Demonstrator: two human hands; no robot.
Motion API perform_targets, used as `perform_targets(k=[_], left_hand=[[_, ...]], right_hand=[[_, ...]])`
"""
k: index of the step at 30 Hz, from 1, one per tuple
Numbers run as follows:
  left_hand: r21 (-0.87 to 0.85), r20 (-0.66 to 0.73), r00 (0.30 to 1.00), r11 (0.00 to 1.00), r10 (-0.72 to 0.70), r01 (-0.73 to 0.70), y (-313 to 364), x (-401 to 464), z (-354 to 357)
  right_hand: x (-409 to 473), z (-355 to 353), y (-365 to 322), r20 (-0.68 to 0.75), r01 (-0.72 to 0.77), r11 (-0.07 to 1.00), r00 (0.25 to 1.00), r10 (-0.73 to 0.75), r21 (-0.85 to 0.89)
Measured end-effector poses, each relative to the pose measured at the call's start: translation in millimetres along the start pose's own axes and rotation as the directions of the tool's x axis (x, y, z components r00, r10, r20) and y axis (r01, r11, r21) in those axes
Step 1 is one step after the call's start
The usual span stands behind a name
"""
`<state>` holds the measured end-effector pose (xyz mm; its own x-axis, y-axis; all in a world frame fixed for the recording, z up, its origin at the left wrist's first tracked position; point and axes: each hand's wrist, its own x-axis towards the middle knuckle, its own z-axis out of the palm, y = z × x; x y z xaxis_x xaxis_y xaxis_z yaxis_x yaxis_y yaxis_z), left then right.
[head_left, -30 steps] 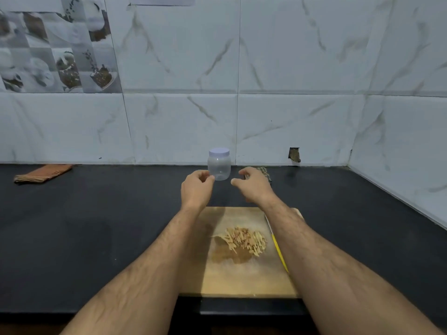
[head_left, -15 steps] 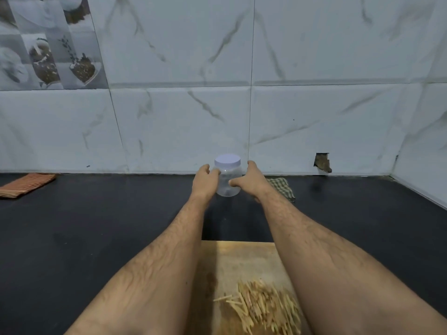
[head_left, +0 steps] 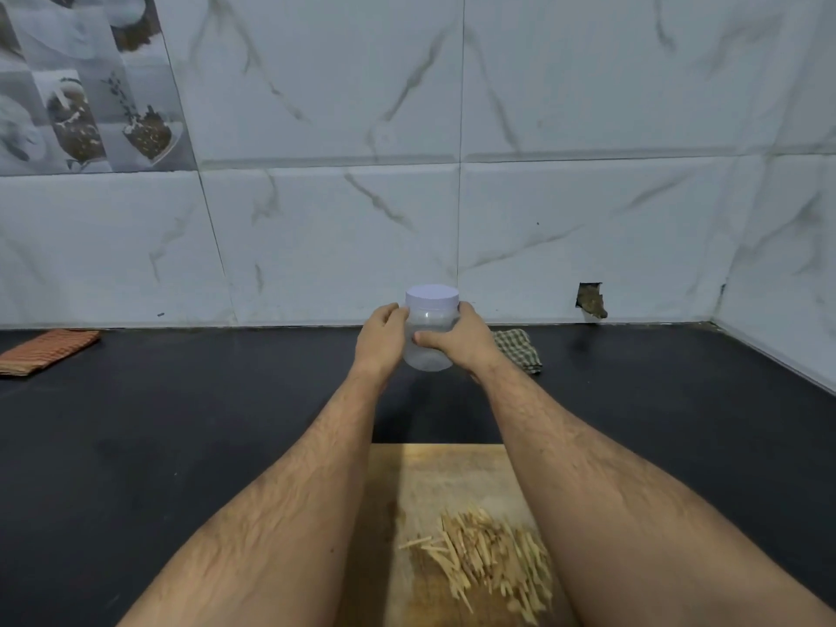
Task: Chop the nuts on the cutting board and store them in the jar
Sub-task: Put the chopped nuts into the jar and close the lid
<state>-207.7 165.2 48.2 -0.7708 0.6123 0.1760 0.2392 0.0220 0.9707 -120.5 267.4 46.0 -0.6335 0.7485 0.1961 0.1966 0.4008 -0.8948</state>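
Far left, an orange striped cloth (head_left: 47, 350) lies on the black surface (head_left: 181, 423) close to its back edge, by the wall. Picture tiles (head_left: 86, 83) fill the wall's upper left; the rest is white marbled tile.

My left hand (head_left: 380, 339) is on the left side of the jar (head_left: 429, 337), fingers curled round it, gripping. The jar is clear plastic with its pale lid (head_left: 432, 297) on, upright, near the middle of the back edge. Can't tell whether the base sits on the surface or is just off it. My right hand (head_left: 457, 341) grips the jar's right side, thumb across the front, fingers wrapped behind. Both forearms reach out over the board.

The cutting board (head_left: 434, 472) sits at the front edge, centre, between my forearms. Chopped nuts (head_left: 484, 558), pale slivers, are piled on its right half, well apart from the jar.

A green checked cloth (head_left: 520, 350) lies just right of my right hand, near the back edge. Further right there's a broken hole in the wall tile (head_left: 590, 300), low down, close to the back right corner.
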Motion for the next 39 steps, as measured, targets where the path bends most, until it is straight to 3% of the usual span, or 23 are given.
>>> perform_targets(k=[9,14,19,30,34,39], left_hand=[[0.048,0.034,0.995,0.994,0.093,-0.095,37,-77,-25],[-0.091,0.223,0.969,0.992,0.105,-0.087,61,-111,-59],[-0.272,0.423,0.898,0.962,0.125,-0.006,69,-144,-75],[-0.35,0.354,0.923,0.937,0.151,-0.019,84,-201,-66],[-0.262,0.312,0.94,0.964,0.136,-0.052,85,-212,-64],[-0.128,0.147,0.979,0.985,0.138,-0.12,86,-220,-53]], right_hand=[[-102,-29,-41,0.048,0.046,0.995,0.998,-0.05,0.084],[-154,-37,-63,0.131,0.091,0.985,0.985,-0.11,0.145],[-198,-39,-69,0.251,0.073,0.97,0.959,-0.132,0.231],[-256,-26,-75,-0.006,0.156,0.975,0.988,-0.157,0.157],[-267,-17,-75,-0.129,0.175,0.983,0.978,-0.167,0.055],[-267,-10,-76,-0.252,0.173,0.98,0.948,-0.193,-0.101]])
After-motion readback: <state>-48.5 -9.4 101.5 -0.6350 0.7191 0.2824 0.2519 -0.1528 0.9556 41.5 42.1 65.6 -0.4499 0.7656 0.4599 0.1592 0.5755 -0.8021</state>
